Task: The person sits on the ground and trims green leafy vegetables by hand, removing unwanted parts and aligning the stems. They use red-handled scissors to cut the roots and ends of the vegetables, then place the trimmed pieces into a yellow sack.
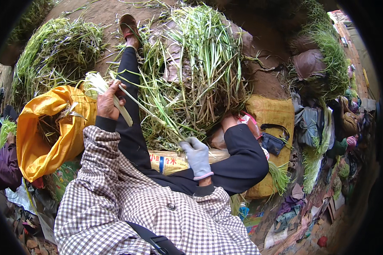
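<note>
My bare left hand (111,100) is closed around a bunch of pale leafy stalks (95,83), held above my outstretched leg. A longer stalk (143,107) runs from beside that hand towards my right hand (196,156), which wears a light grey knitted glove. The gloved fingers pinch the stalk's lower end, near my lap. Beyond my hands lies a big heap of long green stalks (207,47), with brownish ends towards me. Loose stalks and trimmings are strewn between my legs. An orange woven sack (28,137), its mouth wide, stands left of my left hand and has dry plant scraps inside.
Another heap of greens (57,51) lies at the upper left. A yellow stuffed sack (271,111) with a small dark pouch (273,143) sits beside my bent knee. More greens (332,51) and filled bags line the right. A person in a purple sleeve (3,165) is at the left edge.
</note>
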### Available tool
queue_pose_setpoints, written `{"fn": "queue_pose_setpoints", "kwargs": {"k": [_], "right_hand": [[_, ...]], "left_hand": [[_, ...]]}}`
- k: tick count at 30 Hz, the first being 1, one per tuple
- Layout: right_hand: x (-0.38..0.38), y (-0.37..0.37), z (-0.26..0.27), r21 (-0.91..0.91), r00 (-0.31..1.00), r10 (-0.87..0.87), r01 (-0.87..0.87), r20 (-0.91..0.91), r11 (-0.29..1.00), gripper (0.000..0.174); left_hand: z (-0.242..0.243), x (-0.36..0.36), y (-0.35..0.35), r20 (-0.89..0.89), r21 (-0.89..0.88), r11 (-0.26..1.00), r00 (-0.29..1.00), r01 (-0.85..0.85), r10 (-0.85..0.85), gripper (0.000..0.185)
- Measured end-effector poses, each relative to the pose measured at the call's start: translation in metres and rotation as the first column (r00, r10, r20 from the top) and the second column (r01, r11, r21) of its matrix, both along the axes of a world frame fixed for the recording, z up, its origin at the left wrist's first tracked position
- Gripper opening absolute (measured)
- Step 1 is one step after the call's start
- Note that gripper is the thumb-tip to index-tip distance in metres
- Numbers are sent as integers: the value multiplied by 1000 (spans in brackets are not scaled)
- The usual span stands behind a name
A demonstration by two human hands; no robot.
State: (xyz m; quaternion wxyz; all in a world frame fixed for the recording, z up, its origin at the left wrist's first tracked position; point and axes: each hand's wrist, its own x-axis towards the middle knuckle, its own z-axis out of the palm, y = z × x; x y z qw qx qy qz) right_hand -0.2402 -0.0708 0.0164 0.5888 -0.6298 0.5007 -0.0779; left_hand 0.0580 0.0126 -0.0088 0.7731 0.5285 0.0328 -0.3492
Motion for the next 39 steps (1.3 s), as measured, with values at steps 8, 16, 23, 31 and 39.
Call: {"fn": "queue_pose_setpoints", "kwargs": {"k": [8, 16, 23, 31, 39], "right_hand": [[-41, -15, -29, -233, 707, 289, -542, -646, 807, 33], [90, -10, 27, -509, 905, 364, -213, 218, 834, 32], [50, 14, 7, -136, 960, 202, -177, 195, 975, 13], [50, 4, -3, -320, 950, 273, -310, -154, 895, 14], [56, 8, -11, -407, 955, 209, -280, -212, 869, 26]], "left_hand": [[23, 27, 17, 196, 31, 992, 974, -121, 112, 10], [58, -62, -26, 56, -34, 974, 973, 225, -223, 10], [50, -35, -19, 102, -54, 967, 965, 247, -241, 31], [31, -82, -20, -84, -348, 910, 959, 227, -271, 41], [18, -97, -16, -86, -187, 957, 967, 221, -240, 16]]}}
